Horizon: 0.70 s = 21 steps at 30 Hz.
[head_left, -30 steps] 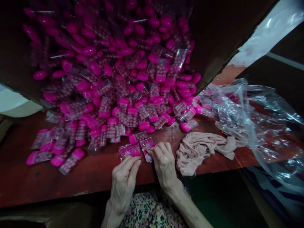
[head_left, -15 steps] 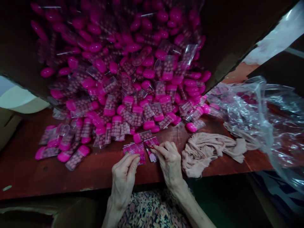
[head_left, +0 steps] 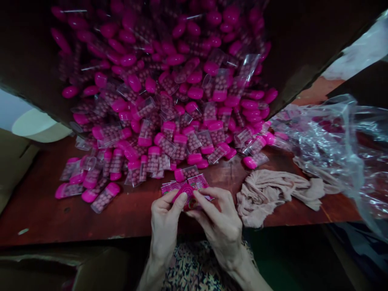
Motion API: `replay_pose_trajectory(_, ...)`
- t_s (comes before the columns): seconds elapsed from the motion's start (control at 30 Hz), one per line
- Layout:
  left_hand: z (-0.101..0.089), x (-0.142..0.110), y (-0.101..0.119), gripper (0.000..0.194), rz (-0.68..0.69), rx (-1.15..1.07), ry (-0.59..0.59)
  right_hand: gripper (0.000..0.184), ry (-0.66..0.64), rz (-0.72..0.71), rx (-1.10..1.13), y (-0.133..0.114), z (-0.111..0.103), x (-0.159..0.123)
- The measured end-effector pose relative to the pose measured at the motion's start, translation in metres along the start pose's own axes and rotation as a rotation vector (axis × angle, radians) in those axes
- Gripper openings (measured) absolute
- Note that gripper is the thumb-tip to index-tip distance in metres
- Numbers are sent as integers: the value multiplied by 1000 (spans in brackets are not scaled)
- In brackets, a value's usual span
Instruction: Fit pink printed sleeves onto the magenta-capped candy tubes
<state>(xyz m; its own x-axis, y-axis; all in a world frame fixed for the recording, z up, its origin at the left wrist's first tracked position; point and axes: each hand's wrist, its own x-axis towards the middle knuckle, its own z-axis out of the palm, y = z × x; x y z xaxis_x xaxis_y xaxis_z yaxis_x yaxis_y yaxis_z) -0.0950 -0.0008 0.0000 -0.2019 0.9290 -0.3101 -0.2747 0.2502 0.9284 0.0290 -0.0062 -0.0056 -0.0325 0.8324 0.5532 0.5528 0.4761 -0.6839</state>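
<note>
A pink printed label point(head_left: 185, 193), which looks like thin paper, is pinched between my two hands just above the table's front edge. My left hand point(head_left: 165, 220) has thumb and fingers closed on its left side. On its right side, the fingertips of my right hand point(head_left: 223, 226) are closed too. Partly hidden behind my fingers, more pink labels point(head_left: 201, 182) lie flat on the table. Just beyond them rests a clear flat container point(head_left: 190, 172) with a pink cap and small pink balls inside. Many similar capped containers point(head_left: 153, 159) are heaped farther back.
The heap spills from a dark box point(head_left: 295, 60) onto the reddish-brown table point(head_left: 136, 216). A crumpled beige cloth point(head_left: 260, 198) lies to the right, beside clear plastic bags point(head_left: 330, 141). A white rounded object point(head_left: 38, 126) stands left; an open carton point(head_left: 100, 268) is below the table edge.
My right hand has lifted a label from those on the table and brought it toward me. My left hand has come to it, and both now grip it. The view has shifted slightly.
</note>
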Motion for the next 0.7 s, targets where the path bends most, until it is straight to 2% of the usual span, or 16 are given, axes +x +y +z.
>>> replay_pose_trajectory(0.07,4,1,2,12,-58,-162,37,46,-7,208,153,0,1,-2)
replay_pose_trajectory(0.1,6,1,3,11,-76,-210,50,44,-22,309,232,0,2,-2)
replay_pose_trajectory(0.2,8,1,4,9,-81,-246,76,9,-69,491,402,2,6,-4)
replay_pose_trajectory(0.23,8,1,3,8,-77,-241,73,5,-77,508,419,2,7,-4)
replay_pose_trajectory(0.3,8,0,1,7,-69,-243,75,14,-70,482,403,2,9,-4)
replay_pose_trajectory(0.5,9,-2,-1,9,-84,-284,147,13,-83,273,307,-4,12,-9)
replay_pose_trajectory(0.63,5,1,-3,13,-93,-286,179,21,-142,254,239,-10,11,-9)
replay_pose_trajectory(0.7,1,2,-5,14,-70,-247,179,16,-173,273,246,-12,10,-7)
